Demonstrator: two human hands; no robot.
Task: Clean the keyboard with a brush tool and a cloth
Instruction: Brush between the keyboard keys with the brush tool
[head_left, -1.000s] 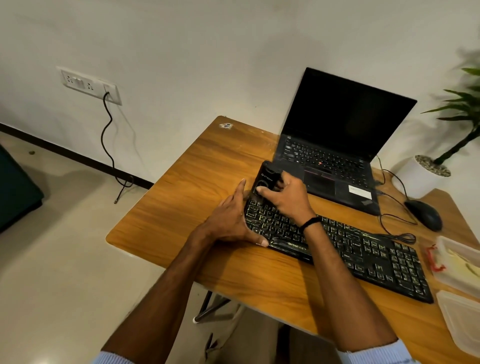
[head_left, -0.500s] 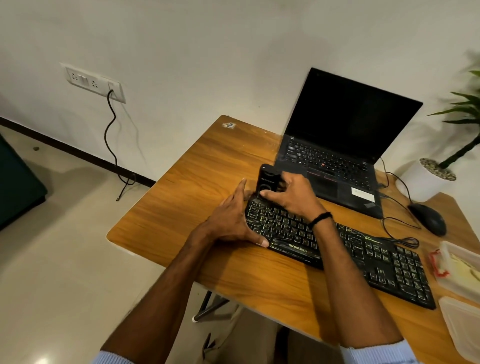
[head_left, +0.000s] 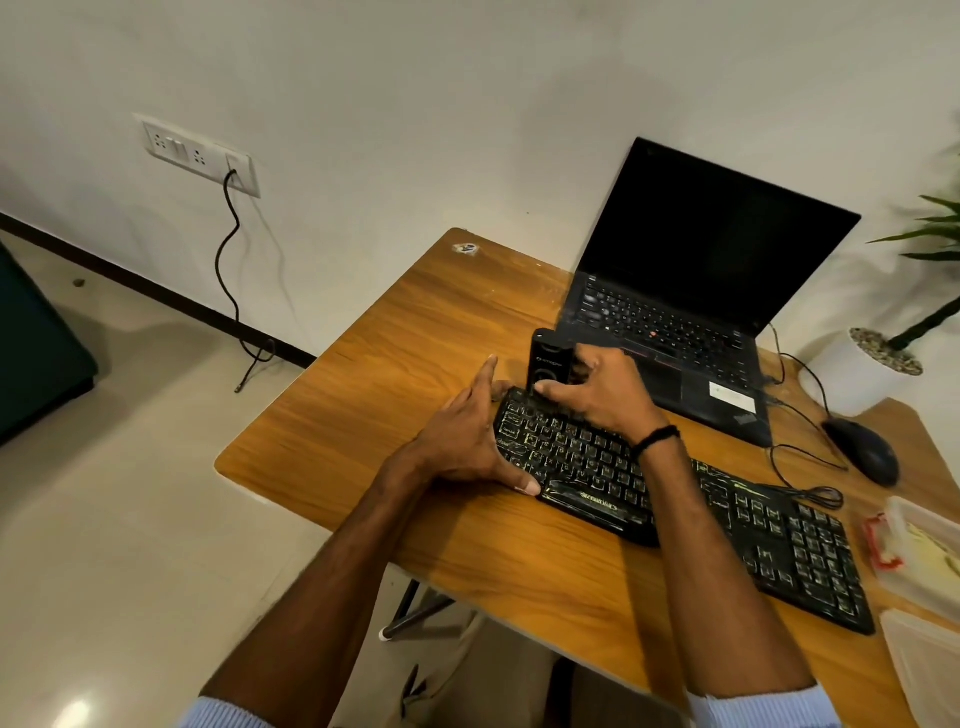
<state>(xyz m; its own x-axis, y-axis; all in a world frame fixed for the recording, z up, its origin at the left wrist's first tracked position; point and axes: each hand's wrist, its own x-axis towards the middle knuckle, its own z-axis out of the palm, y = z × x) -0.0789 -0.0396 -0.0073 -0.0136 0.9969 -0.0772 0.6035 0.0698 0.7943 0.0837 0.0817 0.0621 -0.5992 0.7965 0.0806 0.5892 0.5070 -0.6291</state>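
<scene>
A black keyboard (head_left: 727, 525) with pale key legends lies slanted across the wooden desk (head_left: 395, 374). My left hand (head_left: 467, 441) rests flat on the keyboard's left end, fingers spread and thumb on its front edge. My right hand (head_left: 602, 389) is closed around a black box-shaped brush tool (head_left: 548, 358), standing upright on the keyboard's top-left corner. Its bristles are hidden by the hand. No cloth is visible.
An open black laptop (head_left: 691, 291) stands just behind the keyboard. A black mouse (head_left: 862, 449) with a coiled cable lies to the right. Two clear plastic containers (head_left: 924, 551) sit at the right edge. A potted plant (head_left: 883, 358) stands at the far right.
My right hand has tipped the brush tool from leaning to upright at the keyboard's top-left corner. My left hand has stayed on the keyboard's left end.
</scene>
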